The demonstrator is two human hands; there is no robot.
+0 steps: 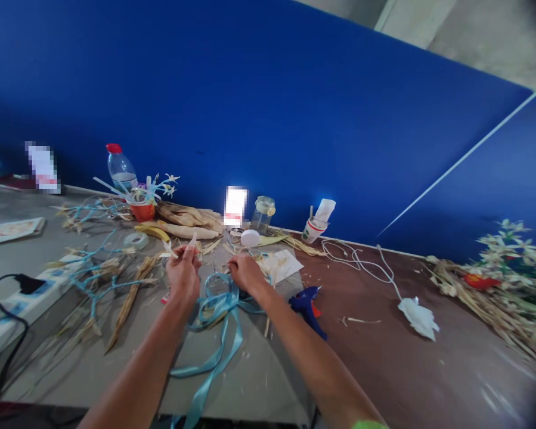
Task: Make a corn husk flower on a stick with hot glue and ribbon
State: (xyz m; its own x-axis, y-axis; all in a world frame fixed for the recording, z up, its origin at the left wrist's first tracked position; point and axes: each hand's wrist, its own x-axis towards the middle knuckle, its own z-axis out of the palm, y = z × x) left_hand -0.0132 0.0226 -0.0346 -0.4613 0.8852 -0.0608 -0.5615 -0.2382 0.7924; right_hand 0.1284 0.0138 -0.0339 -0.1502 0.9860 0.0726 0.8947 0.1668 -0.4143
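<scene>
My left hand [183, 275] is raised a little above the table, its fingers pinched on a small pale husk flower [181, 248] with pointed petals. My right hand [246, 273] rests closed on the table among husk scraps, and what its fingers hold is hidden. Between and below both hands lies a tangle of light blue ribbon [218, 325] that trails toward the table's front edge. A blue glue gun [309, 305] lies just right of my right forearm.
An orange cup of blue stems [143, 208], a red-capped bottle [120, 168], a tape roll [136, 240], a glass jar [263, 213], a paper cup [313, 229], a white cable [361, 262], dried husks [187, 220] and a power strip [30, 292] surround me. Husk flowers [500, 280] pile at right.
</scene>
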